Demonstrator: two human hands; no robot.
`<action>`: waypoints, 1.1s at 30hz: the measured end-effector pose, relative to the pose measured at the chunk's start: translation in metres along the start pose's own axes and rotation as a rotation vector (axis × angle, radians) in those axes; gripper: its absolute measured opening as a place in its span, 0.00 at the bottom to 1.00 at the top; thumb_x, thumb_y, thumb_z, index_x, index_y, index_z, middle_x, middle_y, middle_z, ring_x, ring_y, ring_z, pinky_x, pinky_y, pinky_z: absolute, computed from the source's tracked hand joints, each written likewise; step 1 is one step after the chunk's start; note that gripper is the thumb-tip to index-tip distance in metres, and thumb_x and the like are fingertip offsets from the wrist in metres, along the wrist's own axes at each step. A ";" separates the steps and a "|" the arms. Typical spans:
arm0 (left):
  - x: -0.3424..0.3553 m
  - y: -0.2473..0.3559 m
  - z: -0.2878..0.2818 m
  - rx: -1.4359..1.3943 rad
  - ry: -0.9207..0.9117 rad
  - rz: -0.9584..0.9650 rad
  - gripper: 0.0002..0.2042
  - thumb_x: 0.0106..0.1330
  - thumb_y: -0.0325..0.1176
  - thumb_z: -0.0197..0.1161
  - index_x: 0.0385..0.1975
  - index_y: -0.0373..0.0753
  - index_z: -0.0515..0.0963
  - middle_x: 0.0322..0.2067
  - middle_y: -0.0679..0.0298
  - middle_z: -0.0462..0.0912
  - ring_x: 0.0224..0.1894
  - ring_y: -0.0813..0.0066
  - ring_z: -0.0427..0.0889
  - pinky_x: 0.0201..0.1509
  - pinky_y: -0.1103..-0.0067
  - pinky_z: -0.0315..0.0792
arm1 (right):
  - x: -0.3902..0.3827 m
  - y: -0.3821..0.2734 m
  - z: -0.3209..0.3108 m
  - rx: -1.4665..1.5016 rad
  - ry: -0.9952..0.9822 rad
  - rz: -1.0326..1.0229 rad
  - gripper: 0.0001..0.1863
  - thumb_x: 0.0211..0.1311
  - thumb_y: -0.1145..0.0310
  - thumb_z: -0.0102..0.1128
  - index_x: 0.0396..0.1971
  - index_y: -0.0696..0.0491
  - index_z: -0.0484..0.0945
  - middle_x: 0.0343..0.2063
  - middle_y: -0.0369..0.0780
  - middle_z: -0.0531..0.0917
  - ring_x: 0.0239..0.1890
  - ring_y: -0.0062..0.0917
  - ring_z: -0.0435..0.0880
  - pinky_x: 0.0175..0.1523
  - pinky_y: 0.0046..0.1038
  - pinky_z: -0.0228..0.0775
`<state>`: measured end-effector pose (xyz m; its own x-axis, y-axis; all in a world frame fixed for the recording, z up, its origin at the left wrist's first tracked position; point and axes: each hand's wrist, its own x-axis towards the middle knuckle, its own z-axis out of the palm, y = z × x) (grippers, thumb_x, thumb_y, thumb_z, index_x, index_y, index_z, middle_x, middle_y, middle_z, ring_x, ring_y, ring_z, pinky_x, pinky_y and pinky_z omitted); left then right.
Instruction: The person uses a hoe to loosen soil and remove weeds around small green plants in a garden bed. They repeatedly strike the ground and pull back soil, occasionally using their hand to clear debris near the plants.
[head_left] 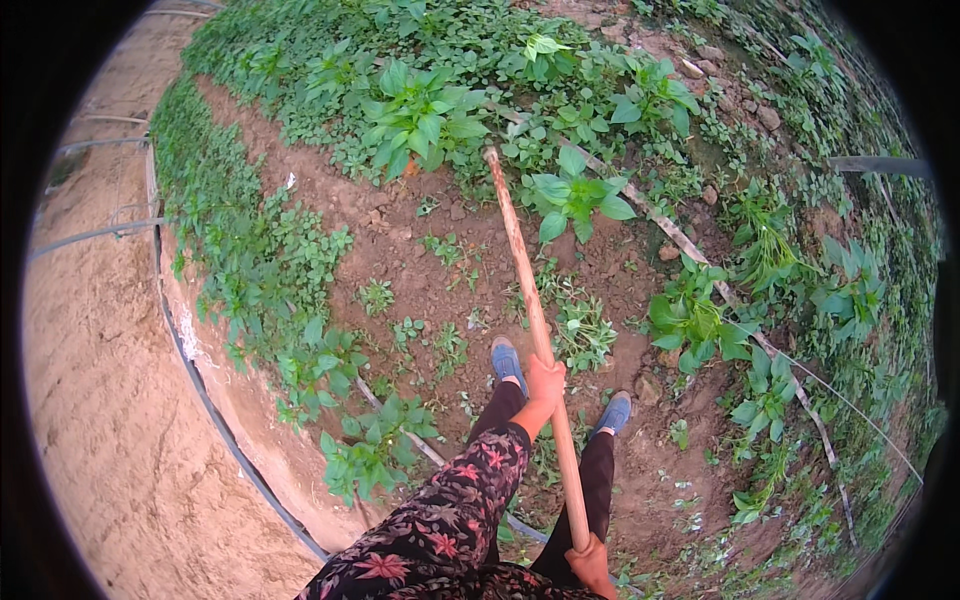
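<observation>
Nearest, at 5 o'clock, the right grip (pixel 592 565) is closed around the lower part of the wooden pole (pixel 530 280), the fingers wrapped with no visible slack. Further up the wood, just off the middle toward 5 o'clock, the left grip (pixel 545 382) is clenched about it too, below a floral sleeve (pixel 450 510). Two blue shoes (pixel 507 360) stand on the soil at about 4 and 5 o'clock, apart, which should make a steady base.

Pale, limp-looking weeds (pixel 585 332) lie just right of the pole, toward 4 o'clock. The pole slants away to 12 o'clock, its far end low at the foliage; whether a blade is fitted there I cannot tell. That end sits between a big leafy plant (pixel 420 115) at 11 o'clock and a smaller one (pixel 577 197) at 1 o'clock, so short, controlled strokes seem wisest, with the left grip steering and the right bracing. Sideways swings could bruise either stem. Beyond the smaller plant, a pale strip (pixel 668 225) crosses toward 4 o'clock; the far end is best kept off it. Scattered stones (pixel 768 118) lie farthest out, near 2 o'clock.
</observation>
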<state>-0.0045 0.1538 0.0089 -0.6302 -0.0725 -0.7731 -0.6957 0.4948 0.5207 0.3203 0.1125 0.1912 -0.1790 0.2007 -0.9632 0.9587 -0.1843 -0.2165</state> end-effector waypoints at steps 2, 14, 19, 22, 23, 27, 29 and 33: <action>-0.019 -0.009 0.002 -0.049 -0.013 -0.007 0.16 0.56 0.28 0.59 0.40 0.37 0.60 0.16 0.62 0.70 0.11 0.74 0.71 0.10 0.77 0.65 | -0.021 -0.001 -0.013 -0.058 0.050 -0.034 0.17 0.37 0.64 0.61 0.28 0.57 0.71 0.26 0.55 0.79 0.34 0.48 0.80 0.38 0.40 0.72; -0.117 -0.053 -0.012 -0.099 -0.034 -0.161 0.17 0.57 0.29 0.59 0.39 0.39 0.56 0.16 0.63 0.68 0.11 0.74 0.70 0.10 0.78 0.64 | -0.087 0.103 -0.027 -0.309 -0.025 0.073 0.22 0.38 0.60 0.62 0.35 0.58 0.74 0.25 0.53 0.80 0.32 0.48 0.80 0.36 0.41 0.72; -0.050 -0.009 0.014 -0.224 -0.100 -0.014 0.17 0.57 0.28 0.60 0.38 0.39 0.56 0.15 0.64 0.67 0.10 0.76 0.68 0.10 0.78 0.63 | -0.039 0.012 -0.038 -0.112 0.133 -0.104 0.20 0.38 0.62 0.61 0.34 0.57 0.72 0.27 0.55 0.79 0.33 0.50 0.80 0.37 0.42 0.72; 0.027 0.035 0.021 -0.244 -0.036 0.151 0.16 0.56 0.27 0.60 0.36 0.38 0.57 0.17 0.64 0.67 0.12 0.76 0.68 0.11 0.77 0.63 | 0.013 -0.059 -0.050 -0.128 0.116 -0.139 0.18 0.39 0.66 0.59 0.32 0.59 0.72 0.24 0.53 0.78 0.31 0.44 0.80 0.37 0.40 0.71; 0.069 0.041 0.009 -0.210 0.049 0.276 0.16 0.56 0.27 0.60 0.36 0.38 0.58 0.17 0.64 0.68 0.12 0.76 0.68 0.12 0.77 0.64 | 0.030 -0.089 -0.050 -0.073 0.041 -0.139 0.18 0.40 0.64 0.59 0.32 0.59 0.71 0.27 0.57 0.79 0.35 0.51 0.79 0.39 0.43 0.71; 0.083 0.129 0.045 -0.250 -0.104 0.184 0.16 0.56 0.27 0.59 0.36 0.37 0.58 0.19 0.63 0.69 0.12 0.74 0.68 0.12 0.76 0.64 | 0.075 -0.138 -0.070 -0.064 0.122 -0.184 0.17 0.40 0.65 0.58 0.31 0.59 0.71 0.26 0.57 0.78 0.35 0.52 0.79 0.40 0.42 0.71; 0.090 0.150 0.052 -0.187 -0.079 0.155 0.15 0.56 0.27 0.59 0.36 0.36 0.58 0.20 0.62 0.69 0.12 0.74 0.68 0.12 0.76 0.63 | 0.088 -0.145 -0.070 -0.031 0.118 -0.172 0.18 0.40 0.66 0.58 0.32 0.60 0.71 0.26 0.57 0.78 0.35 0.52 0.79 0.40 0.42 0.71; 0.083 0.121 0.057 -0.186 -0.103 0.139 0.15 0.55 0.27 0.59 0.36 0.36 0.58 0.21 0.61 0.70 0.13 0.73 0.69 0.13 0.76 0.64 | 0.073 -0.130 -0.066 -0.012 0.121 -0.143 0.18 0.39 0.66 0.58 0.32 0.60 0.72 0.27 0.57 0.78 0.36 0.52 0.79 0.40 0.41 0.71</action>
<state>-0.1213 0.2566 -0.0125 -0.6921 0.0787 -0.7175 -0.6626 0.3250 0.6748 0.1974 0.2142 0.1591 -0.2860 0.3386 -0.8964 0.9283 -0.1340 -0.3468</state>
